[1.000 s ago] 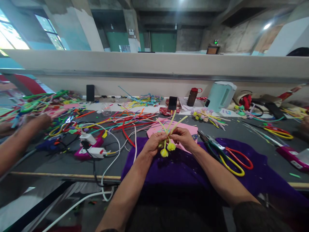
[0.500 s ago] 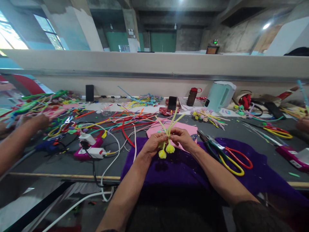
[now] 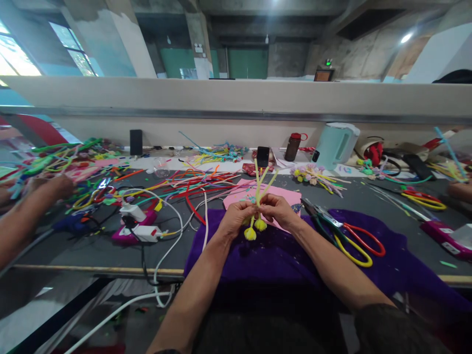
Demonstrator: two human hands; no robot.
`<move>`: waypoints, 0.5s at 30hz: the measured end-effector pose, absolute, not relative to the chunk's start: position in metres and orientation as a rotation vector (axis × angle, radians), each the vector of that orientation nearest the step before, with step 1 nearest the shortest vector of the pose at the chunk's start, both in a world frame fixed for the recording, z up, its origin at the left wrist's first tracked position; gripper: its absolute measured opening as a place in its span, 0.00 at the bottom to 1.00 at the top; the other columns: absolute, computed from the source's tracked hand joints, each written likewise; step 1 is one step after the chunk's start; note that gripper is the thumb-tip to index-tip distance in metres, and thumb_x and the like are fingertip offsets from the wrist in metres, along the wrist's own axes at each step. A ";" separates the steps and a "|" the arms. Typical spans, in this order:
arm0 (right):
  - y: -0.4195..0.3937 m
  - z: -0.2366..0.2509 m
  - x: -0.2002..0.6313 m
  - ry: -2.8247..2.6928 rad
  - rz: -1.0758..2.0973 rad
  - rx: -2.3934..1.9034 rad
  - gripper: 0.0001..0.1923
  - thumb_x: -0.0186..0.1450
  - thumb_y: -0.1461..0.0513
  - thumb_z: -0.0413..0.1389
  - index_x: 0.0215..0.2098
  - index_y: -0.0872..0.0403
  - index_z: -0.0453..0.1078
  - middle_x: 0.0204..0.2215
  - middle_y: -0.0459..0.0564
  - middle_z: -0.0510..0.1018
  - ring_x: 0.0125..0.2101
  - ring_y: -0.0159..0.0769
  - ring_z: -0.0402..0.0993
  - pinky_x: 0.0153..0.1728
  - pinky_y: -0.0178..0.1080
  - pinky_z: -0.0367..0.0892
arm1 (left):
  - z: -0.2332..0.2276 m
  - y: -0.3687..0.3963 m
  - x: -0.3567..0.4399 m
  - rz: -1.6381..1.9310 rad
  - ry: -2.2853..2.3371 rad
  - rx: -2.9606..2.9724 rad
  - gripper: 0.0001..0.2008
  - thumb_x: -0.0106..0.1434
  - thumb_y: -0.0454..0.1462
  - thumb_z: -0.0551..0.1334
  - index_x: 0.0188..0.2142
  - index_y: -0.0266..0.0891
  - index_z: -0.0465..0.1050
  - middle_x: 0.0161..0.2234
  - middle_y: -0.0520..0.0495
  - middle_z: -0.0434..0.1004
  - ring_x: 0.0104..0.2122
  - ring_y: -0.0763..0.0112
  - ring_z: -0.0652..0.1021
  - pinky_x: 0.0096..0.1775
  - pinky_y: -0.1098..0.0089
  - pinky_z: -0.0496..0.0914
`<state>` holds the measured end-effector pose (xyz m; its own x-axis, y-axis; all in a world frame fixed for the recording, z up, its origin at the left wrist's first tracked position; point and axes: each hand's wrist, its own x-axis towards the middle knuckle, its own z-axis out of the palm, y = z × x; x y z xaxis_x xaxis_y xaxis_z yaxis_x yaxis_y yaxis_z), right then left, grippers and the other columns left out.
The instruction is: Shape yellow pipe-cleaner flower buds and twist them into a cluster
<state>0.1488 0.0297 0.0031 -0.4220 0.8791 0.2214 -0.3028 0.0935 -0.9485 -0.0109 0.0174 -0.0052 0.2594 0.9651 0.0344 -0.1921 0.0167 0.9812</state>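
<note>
Near the desk's [image 3: 92,250] front edge, left hand [image 3: 236,220] and right hand [image 3: 279,211] are pinching yellow pipe-cleaner stems [image 3: 260,184] together with closed fingers (bundling them upright) over purple cloth [image 3: 280,255].

Stems [image 3: 260,183] hidden where fingers [image 3: 246,209] pinch them. Co-worker's arm [image 3: 25,216] cut off by left edge, hand blurred. Another hand [image 3: 460,189] cut by right edge.
</note>
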 end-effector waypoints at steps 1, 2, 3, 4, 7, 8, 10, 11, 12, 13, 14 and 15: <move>0.031 0.002 0.149 -1.396 1.524 -0.625 0.12 0.49 0.60 0.63 0.27 0.57 0.67 0.15 0.39 0.67 0.12 0.21 0.56 0.12 0.28 0.51 | -0.005 0.017 -0.010 1.121 0.889 1.204 0.14 0.48 0.43 0.66 0.23 0.32 0.72 0.18 0.49 0.70 0.15 0.80 0.65 0.19 0.76 0.55; 0.031 0.001 0.149 -1.408 1.523 -0.629 0.12 0.49 0.60 0.63 0.27 0.57 0.68 0.15 0.39 0.67 0.12 0.21 0.57 0.12 0.28 0.52 | -0.004 0.017 -0.010 1.129 0.904 1.217 0.14 0.48 0.43 0.66 0.23 0.32 0.72 0.17 0.50 0.70 0.15 0.80 0.64 0.19 0.76 0.55; 0.032 0.001 0.150 -1.420 1.522 -0.630 0.12 0.49 0.60 0.63 0.27 0.57 0.68 0.15 0.40 0.68 0.12 0.22 0.58 0.12 0.28 0.52 | -0.003 0.017 -0.010 1.131 0.913 1.226 0.14 0.47 0.43 0.66 0.23 0.32 0.72 0.17 0.50 0.70 0.15 0.80 0.64 0.19 0.76 0.55; 0.033 0.000 0.150 -1.429 1.522 -0.630 0.11 0.49 0.60 0.63 0.27 0.58 0.68 0.15 0.40 0.68 0.12 0.22 0.58 0.13 0.28 0.53 | -0.002 0.016 -0.009 1.127 0.917 1.233 0.14 0.47 0.43 0.66 0.22 0.32 0.71 0.17 0.50 0.70 0.15 0.81 0.64 0.19 0.76 0.55; 0.033 -0.001 0.151 -1.426 1.539 -0.629 0.11 0.50 0.60 0.62 0.26 0.58 0.68 0.14 0.40 0.68 0.12 0.22 0.59 0.13 0.28 0.53 | -0.001 0.015 -0.008 1.141 0.913 1.229 0.13 0.47 0.42 0.66 0.23 0.32 0.71 0.18 0.50 0.70 0.15 0.81 0.65 0.20 0.76 0.56; 0.033 -0.001 0.151 -1.414 1.551 -0.628 0.11 0.50 0.60 0.62 0.26 0.58 0.67 0.14 0.40 0.68 0.12 0.23 0.59 0.13 0.28 0.53 | 0.000 0.015 -0.008 1.157 0.907 1.223 0.13 0.47 0.42 0.66 0.23 0.32 0.71 0.18 0.50 0.71 0.16 0.80 0.66 0.20 0.76 0.57; 0.032 -0.001 0.150 -1.383 1.575 -0.621 0.11 0.50 0.60 0.62 0.26 0.57 0.66 0.14 0.40 0.68 0.12 0.23 0.60 0.12 0.28 0.52 | 0.000 0.014 -0.007 1.185 0.900 1.217 0.12 0.48 0.41 0.66 0.25 0.33 0.72 0.19 0.50 0.71 0.17 0.80 0.67 0.21 0.76 0.58; 0.032 -0.001 0.149 -1.362 1.586 -0.616 0.11 0.50 0.60 0.63 0.27 0.57 0.66 0.14 0.40 0.68 0.12 0.23 0.59 0.12 0.27 0.52 | 0.000 0.014 -0.008 1.192 0.894 1.217 0.11 0.48 0.41 0.66 0.25 0.33 0.72 0.19 0.50 0.72 0.17 0.80 0.68 0.21 0.76 0.58; 0.031 0.000 0.148 -1.341 1.598 -0.612 0.11 0.49 0.61 0.63 0.27 0.56 0.66 0.14 0.40 0.68 0.12 0.22 0.59 0.12 0.27 0.52 | 0.000 0.014 -0.008 1.187 0.887 1.214 0.11 0.48 0.40 0.66 0.25 0.33 0.72 0.20 0.50 0.72 0.17 0.80 0.68 0.21 0.76 0.59; 0.031 0.000 0.147 -1.321 1.612 -0.609 0.12 0.48 0.61 0.63 0.27 0.56 0.66 0.14 0.39 0.68 0.11 0.22 0.58 0.12 0.27 0.51 | 0.000 0.013 -0.008 1.171 0.876 1.203 0.11 0.48 0.40 0.66 0.25 0.33 0.72 0.19 0.50 0.71 0.17 0.80 0.68 0.21 0.77 0.58; 0.030 0.000 0.146 -1.297 1.626 -0.603 0.12 0.48 0.61 0.64 0.27 0.56 0.67 0.15 0.39 0.68 0.11 0.21 0.57 0.12 0.27 0.51 | 0.000 0.014 -0.009 1.147 0.863 1.185 0.11 0.48 0.40 0.67 0.24 0.32 0.71 0.19 0.51 0.71 0.17 0.80 0.68 0.21 0.77 0.58; 0.030 -0.001 0.146 -1.277 1.642 -0.597 0.13 0.47 0.62 0.64 0.28 0.56 0.67 0.15 0.39 0.68 0.11 0.21 0.56 0.12 0.27 0.50 | 0.000 0.014 -0.009 1.117 0.848 1.163 0.11 0.47 0.39 0.67 0.23 0.32 0.71 0.19 0.51 0.71 0.16 0.80 0.67 0.21 0.77 0.59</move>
<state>0.1457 0.0301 -0.0006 -0.4406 0.8829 0.1626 -0.3755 -0.0167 -0.9267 -0.0093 0.0137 0.0000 0.2601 0.9648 0.0379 -0.2235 0.0219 0.9745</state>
